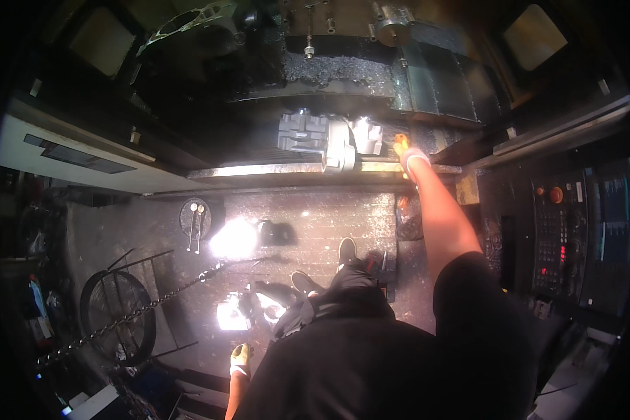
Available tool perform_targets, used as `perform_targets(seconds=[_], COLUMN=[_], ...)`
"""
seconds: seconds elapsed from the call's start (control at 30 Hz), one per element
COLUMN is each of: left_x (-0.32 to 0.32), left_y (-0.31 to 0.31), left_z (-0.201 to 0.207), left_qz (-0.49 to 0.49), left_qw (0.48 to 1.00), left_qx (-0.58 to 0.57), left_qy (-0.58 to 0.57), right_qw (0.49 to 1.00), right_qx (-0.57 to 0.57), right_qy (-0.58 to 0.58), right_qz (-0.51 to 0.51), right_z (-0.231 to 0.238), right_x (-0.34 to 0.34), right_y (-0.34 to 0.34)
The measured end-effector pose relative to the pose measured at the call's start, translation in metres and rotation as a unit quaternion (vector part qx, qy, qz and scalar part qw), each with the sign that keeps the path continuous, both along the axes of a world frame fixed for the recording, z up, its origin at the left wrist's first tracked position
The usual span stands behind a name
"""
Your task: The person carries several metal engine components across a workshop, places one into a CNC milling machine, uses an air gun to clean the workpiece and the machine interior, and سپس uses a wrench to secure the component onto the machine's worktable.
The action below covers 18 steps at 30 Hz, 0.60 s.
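I saw a black shirt [371,371] with a short, wide sleeve [465,283], worn over dark trousers [360,297]. The shoes [346,249] were dark, rimmed with a paler edge. Yellowish gloves [240,353] with whitish cuffs [239,370] covered both hands, leaving the forearms [444,217] bare.

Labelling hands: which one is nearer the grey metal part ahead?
Right. The right hand is just right of the grey metal part; the left hand is far off, lower left.

Smooth metal casting [339,145], matt cloth sleeve [465,287]
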<state>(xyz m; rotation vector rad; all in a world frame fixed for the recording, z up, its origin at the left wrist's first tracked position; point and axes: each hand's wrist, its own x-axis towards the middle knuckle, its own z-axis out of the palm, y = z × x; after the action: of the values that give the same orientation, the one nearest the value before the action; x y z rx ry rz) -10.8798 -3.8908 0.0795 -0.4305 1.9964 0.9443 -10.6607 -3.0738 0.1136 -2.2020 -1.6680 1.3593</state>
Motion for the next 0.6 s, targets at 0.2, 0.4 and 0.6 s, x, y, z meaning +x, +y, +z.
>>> perform_targets(seconds=[0.2, 0.4, 0.6], left_x=[0.048, 0.097, 0.124], left_y=[0.006, 0.031, -0.018], left_z=[0.01, 0.025, 0.018], left_qz=[-0.006, 0.012, -0.171], left_qw=[1.0, 1.0, 0.983], left_qx=[-0.003, -0.022, -0.044], left_qy=[0.022, 0.008, 0.05], right_qw=[0.98, 0.964, 0.966], right_qx=[-0.041, -0.013, -0.071], right_qy=[-0.07, -0.106, -0.038], right_qz=[0.179, 0.244, 0.248], right_z=[0.049, 0.022, 0.038], right_x=[-0.084, -0.134, -0.164], right_y=[0.055, 0.095, 0.071])
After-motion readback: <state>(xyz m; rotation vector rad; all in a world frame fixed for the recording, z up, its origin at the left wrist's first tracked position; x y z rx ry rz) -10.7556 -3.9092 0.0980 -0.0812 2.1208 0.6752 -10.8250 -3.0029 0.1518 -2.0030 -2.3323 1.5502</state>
